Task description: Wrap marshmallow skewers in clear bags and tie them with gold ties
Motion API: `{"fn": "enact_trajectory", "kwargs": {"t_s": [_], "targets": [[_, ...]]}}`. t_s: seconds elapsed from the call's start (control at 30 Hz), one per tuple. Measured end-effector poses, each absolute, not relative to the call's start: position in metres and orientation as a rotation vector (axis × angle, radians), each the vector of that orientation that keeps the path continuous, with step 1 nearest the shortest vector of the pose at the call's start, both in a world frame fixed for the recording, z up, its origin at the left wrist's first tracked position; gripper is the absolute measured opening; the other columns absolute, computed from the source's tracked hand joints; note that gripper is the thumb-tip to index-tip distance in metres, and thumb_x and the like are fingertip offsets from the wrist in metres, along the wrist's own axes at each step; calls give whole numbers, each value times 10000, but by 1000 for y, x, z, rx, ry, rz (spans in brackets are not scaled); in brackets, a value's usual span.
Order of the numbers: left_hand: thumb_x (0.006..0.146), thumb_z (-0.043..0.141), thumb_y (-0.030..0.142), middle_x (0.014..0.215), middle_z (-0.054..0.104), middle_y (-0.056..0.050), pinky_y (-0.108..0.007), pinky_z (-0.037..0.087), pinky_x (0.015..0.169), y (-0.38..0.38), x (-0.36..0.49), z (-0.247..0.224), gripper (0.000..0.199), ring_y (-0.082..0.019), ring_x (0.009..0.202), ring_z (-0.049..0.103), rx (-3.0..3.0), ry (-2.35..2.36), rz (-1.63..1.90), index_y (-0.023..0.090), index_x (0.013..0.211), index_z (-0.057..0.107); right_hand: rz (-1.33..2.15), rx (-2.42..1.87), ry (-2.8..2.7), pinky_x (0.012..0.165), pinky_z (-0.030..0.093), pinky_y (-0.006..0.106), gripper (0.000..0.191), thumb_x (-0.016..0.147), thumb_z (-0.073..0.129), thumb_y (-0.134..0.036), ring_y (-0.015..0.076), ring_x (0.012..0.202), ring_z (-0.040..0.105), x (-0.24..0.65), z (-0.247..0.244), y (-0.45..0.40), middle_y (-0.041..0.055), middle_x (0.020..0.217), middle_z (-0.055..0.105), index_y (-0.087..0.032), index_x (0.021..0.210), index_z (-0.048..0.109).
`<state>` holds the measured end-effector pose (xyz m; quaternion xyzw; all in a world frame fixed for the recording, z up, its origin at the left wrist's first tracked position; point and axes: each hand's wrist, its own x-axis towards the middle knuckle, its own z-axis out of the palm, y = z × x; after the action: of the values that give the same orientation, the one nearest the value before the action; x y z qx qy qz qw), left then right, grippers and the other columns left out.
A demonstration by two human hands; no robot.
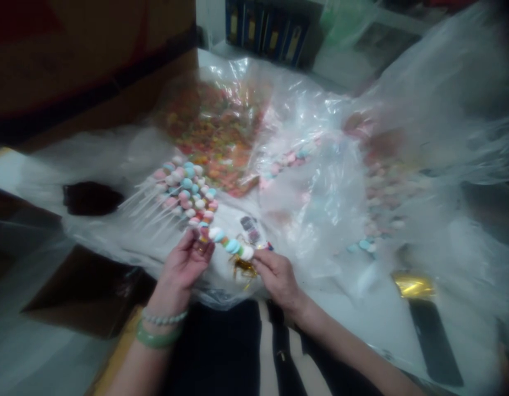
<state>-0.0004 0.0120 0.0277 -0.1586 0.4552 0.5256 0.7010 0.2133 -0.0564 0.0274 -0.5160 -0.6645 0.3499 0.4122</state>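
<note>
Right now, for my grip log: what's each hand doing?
Left hand: curled at one end of a skewer of round white, blue and green candies; grip too blurred to tell.
Right hand: closed, holding the other end.

Skewer pile before bagged candies; carton left of candies; binders behind, on shelf.

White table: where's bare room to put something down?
The table looks bare between the right forearm, the dark slab and the gold wrapper. The middle is crowded with marshmallow-like sweets on sticks, orangey sweets and clear plastic.
</note>
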Motion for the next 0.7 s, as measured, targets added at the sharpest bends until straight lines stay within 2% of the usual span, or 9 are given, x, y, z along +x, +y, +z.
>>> {"fn": "enact_trajectory", "kwargs": {"t_s": [0.2, 0.3, 0.5, 0.7], "targets": [[1010, 450, 163, 687, 733, -35, -333, 623, 648, 12, -1, 28, 315, -167, 609, 714, -304, 982, 1248, 149, 787, 671, 618, -1342, -1939, 730, 485, 293, 231, 949, 488, -154, 187, 752, 614, 219, 23, -57, 52, 775, 673, -183, 970, 716], [992, 477, 130, 698, 731, -39, -334, 626, 641, 13, 0, 29, 279, -168, 611, 710, -233, 1023, 1286, 139, 799, 678, 598, -1316, -1965, 756, 491, 288, 237, 945, 478, -134, 182, 755, 604, 222, 23, -58, 42, 772, 657, -199, 984, 702], [932, 537, 49, 647, 682, -21, -200, 552, 501, 13, -6, 27, 256, -106, 530, 633, -2, 1163, 1397, 111, 729, 679, 622, -1249, -1984, 753, 500, 274, 230, 934, 491, -120, 179, 773, 631, 223, 27, -58, 42, 797, 685, -209, 961, 701], [907, 604, 105, 647, 666, -19, -172, 518, 494, 9, -8, 22, 208, -92, 524, 592, 144, 1219, 1429, 114, 720, 695, 688, -1279, -2016, 737, 496, 281, 257, 942, 482, -126, 180, 747, 636, 221, 32, -56, 55, 787, 699, -201, 922, 727]]}}
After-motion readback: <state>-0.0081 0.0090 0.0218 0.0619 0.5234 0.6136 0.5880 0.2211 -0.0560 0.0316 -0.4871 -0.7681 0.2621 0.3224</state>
